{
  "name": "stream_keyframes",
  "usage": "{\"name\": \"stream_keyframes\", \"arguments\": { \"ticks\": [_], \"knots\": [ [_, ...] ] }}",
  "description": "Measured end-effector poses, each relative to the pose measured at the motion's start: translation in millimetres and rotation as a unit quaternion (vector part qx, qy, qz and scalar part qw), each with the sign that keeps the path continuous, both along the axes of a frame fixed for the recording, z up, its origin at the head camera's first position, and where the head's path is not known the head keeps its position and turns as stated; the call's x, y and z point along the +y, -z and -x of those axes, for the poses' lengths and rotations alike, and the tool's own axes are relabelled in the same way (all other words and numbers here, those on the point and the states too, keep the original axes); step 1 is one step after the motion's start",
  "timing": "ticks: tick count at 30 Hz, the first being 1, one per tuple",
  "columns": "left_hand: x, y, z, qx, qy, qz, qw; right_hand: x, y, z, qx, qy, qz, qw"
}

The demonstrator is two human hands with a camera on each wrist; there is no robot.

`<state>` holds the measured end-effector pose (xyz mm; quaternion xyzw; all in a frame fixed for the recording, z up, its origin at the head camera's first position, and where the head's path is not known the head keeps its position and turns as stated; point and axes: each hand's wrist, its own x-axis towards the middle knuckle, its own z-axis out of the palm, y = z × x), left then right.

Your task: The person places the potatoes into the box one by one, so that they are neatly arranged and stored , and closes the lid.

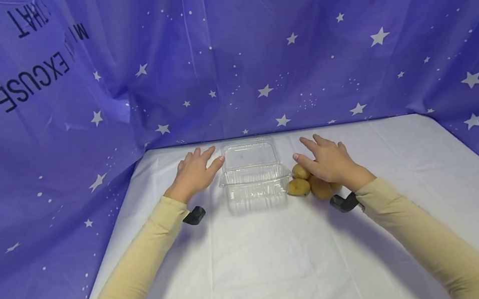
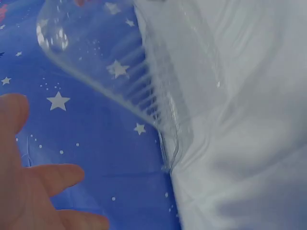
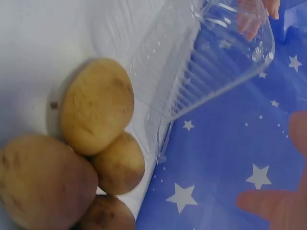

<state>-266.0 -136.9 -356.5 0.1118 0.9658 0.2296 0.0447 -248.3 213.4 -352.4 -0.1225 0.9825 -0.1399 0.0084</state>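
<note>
A clear plastic clamshell container [image 1: 256, 188] stands on the white table with its lid [image 1: 249, 155] raised at the back. My left hand [image 1: 195, 172] hovers just left of the lid, fingers spread and holding nothing. Over the potatoes [image 1: 299, 187] on the container's right is my right hand [image 1: 328, 160], its fingers spread too and partly hiding them. Seen from the right wrist, several potatoes [image 3: 98, 105] of different sizes lie close together beside the container's ribbed wall [image 3: 192, 91]. The left wrist view shows the container's clear side [image 2: 153, 91] beyond the fingers [image 2: 57, 177].
A white cloth [image 1: 277, 265] with fold creases covers the table. Behind it and at both sides hangs a blue-purple curtain [image 1: 220, 71] with white stars and black lettering. Black wrist mounts [image 1: 194, 215] sit under both wrists.
</note>
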Motion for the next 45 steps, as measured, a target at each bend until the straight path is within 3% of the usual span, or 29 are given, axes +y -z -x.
{"name": "stream_keyframes", "arguments": {
  "ticks": [5, 9, 18, 25, 31, 40, 45],
  "knots": [
    [-0.4, 11.0, -6.0, -0.025, 0.016, -0.074, 0.9968, -6.7, 7.5, -4.8, 0.011, -0.018, 0.013, 0.9997],
    [1.3, 22.2, -8.6, -0.069, 0.022, -0.135, 0.9882, -13.3, 14.6, -9.3, 0.012, -0.037, 0.029, 0.9988],
    [8.5, 41.8, -19.6, -0.121, 0.022, -0.205, 0.9711, -24.3, 30.6, -20.0, 0.032, -0.086, 0.075, 0.9929],
    [9.3, 56.4, -30.3, -0.112, 0.015, -0.209, 0.9713, -26.3, 38.9, -25.5, 0.054, -0.13, 0.093, 0.9857],
    [8.8, 63.9, -35.5, -0.098, 0.025, -0.207, 0.973, -25.8, 45.5, -27.7, 0.063, -0.137, 0.095, 0.984],
    [8.9, 77.2, -41.2, -0.08, 0.037, -0.237, 0.9675, -26.4, 50.1, -31.2, 0.055, -0.124, 0.089, 0.9868],
    [5.8, 83.1, -43.5, -0.069, 0.067, -0.276, 0.9564, -27.4, 53.4, -33.0, 0.061, -0.116, 0.085, 0.9877]
  ]
}}
